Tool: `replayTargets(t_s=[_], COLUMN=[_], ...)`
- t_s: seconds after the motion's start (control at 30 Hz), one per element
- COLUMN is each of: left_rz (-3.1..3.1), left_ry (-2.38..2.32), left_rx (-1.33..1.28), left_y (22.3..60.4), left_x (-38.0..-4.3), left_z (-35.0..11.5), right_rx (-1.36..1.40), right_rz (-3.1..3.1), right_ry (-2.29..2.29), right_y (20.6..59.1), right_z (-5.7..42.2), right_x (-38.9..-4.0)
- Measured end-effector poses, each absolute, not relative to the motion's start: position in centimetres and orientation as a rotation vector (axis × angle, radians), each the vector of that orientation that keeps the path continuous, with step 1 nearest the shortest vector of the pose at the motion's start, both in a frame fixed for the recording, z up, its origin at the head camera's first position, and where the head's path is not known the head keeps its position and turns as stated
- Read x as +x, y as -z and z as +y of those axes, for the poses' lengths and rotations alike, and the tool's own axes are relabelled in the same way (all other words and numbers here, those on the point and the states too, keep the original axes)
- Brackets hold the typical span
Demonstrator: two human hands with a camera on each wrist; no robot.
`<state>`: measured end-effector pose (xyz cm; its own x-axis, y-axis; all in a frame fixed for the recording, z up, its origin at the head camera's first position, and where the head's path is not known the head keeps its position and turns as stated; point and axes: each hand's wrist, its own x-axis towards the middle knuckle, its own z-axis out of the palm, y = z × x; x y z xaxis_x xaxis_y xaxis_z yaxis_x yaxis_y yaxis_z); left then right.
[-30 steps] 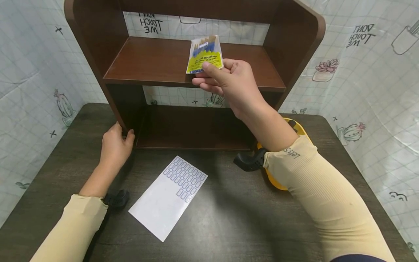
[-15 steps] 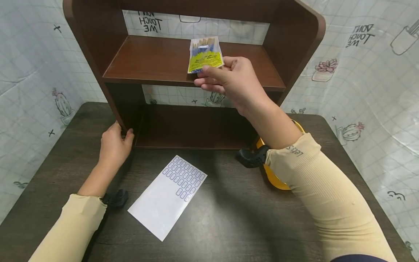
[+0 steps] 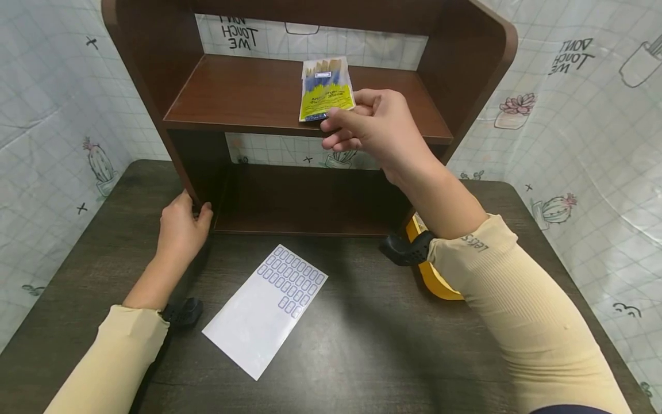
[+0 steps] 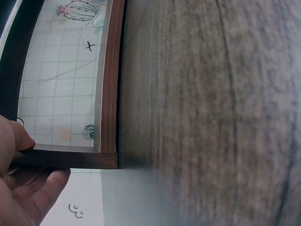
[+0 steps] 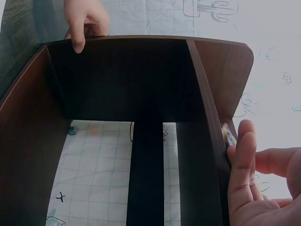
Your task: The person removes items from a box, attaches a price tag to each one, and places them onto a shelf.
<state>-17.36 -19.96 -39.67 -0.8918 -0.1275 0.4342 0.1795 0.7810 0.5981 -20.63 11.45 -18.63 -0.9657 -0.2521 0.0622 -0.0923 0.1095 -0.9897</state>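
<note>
A small clear packet of artist brushes with a yellow label lies on the upper board of a dark brown desktop shelf, near its front edge. My right hand is at the packet's lower right corner, thumb tip overlapping its lower edge. In the right wrist view the fingers look fairly straight beside the board, and only a sliver of the packet shows past them. My left hand grips the lower front edge of the shelf's left side panel, thumb inside and fingers outside, as the left wrist view shows.
A white sheet of blue-outlined stickers lies on the dark wooden table before the shelf. Partly behind the right forearm sits a yellow object. Patterned sheeting surrounds the table.
The packet has come down flatter onto the upper board. My right hand has slid right, its thumb drawing back from the label to the packet's edge. My left hand stays put.
</note>
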Motion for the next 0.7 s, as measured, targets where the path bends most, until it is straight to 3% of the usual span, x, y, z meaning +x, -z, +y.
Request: replayTargets(t_s=[0.7], left_rz=[-2.535], left_ry=[0.918], left_rx=[-0.011], left_y=[39.5], left_x=[-17.3], left_z=[-19.9], right_rx=[-0.338], right_rz=[2.373], right_ry=[1.905], right_y=[19.1], right_z=[13.4], right_x=[-19.9])
